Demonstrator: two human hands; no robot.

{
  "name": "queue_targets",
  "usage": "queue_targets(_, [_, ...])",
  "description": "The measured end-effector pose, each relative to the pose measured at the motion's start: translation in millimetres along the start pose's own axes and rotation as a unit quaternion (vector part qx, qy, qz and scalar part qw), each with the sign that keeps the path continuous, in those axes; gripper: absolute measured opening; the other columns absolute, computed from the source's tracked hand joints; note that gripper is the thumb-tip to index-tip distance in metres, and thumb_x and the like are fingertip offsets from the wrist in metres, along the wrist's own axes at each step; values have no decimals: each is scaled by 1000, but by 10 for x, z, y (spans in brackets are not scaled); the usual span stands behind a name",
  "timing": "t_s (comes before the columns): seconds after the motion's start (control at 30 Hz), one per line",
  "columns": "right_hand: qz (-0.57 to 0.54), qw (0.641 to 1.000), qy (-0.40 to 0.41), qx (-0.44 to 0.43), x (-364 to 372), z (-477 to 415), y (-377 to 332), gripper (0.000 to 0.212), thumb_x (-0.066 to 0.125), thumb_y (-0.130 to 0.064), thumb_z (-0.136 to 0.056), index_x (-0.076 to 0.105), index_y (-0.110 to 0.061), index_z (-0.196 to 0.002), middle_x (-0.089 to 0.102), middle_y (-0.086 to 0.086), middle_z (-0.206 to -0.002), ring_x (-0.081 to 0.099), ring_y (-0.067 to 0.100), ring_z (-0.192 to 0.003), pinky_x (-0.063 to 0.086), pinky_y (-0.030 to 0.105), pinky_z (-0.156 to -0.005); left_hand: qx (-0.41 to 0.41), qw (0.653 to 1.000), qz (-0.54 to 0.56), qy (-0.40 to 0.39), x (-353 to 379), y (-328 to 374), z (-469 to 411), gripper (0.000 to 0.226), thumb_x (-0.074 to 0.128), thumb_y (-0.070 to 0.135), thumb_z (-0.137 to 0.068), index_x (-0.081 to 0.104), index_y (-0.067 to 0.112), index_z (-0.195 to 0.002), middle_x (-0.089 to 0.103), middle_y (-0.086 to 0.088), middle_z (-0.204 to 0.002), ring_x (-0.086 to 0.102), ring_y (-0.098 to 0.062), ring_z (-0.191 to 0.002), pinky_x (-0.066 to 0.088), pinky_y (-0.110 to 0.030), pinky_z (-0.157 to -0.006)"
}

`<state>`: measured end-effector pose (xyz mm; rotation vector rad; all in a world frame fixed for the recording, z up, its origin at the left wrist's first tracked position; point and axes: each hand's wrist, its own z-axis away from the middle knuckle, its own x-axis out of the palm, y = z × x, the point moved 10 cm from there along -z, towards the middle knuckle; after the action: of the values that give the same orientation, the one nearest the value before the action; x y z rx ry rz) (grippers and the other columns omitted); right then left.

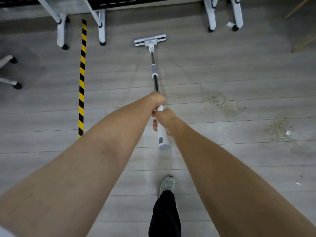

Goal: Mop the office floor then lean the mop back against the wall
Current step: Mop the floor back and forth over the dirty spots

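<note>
white mop (156, 79), steel shaft, flat head on grey floor (222, 69)

Your left hand (158, 100) and right hand (167, 119) are bare, as are both forearms (89, 156). You wear black trousers (165, 218), one leg showing, and a pale grey laced trainer (168, 183).

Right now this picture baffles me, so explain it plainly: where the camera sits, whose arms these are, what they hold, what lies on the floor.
One camera, worn on a person's head, looks down. The arms are that person's own. The left hand and, nearer the body, the right hand grip a white-and-grey flat mop with a metal pole, its head resting on the grey plank floor. Dusty dirt patches lie to the right, a yellow-and-black striped strip to the left.
</note>
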<state>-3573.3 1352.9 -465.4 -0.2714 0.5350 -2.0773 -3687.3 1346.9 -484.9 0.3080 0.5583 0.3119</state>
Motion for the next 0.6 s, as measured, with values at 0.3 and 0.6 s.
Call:
queue_targets(0.3, [-9, 1000, 5, -10, 256, 265, 977, 19, 44, -30, -102, 58, -22, -112, 63, 11, -73, 55, 20, -48, 53, 38, -58, 22, 994, -110, 14, 447, -755, 232, 77, 42, 16, -103, -10, 22, -161, 42, -17, -151, 50, -33, -130, 42, -39, -104])
queue_targets(0.6, [8, 1000, 14, -16, 560, 1490, 3088, 11, 44, -34, -104, 54, -30, -103, 60, 6, -52, 56, 22, -46, 56, 44, -65, 16, 993, -114, -29, 1412, -2526, 1700, 86, 47, 11, -99, -12, 26, -160, 55, -18, -136, 61, -32, -115, 49, -36, -91])
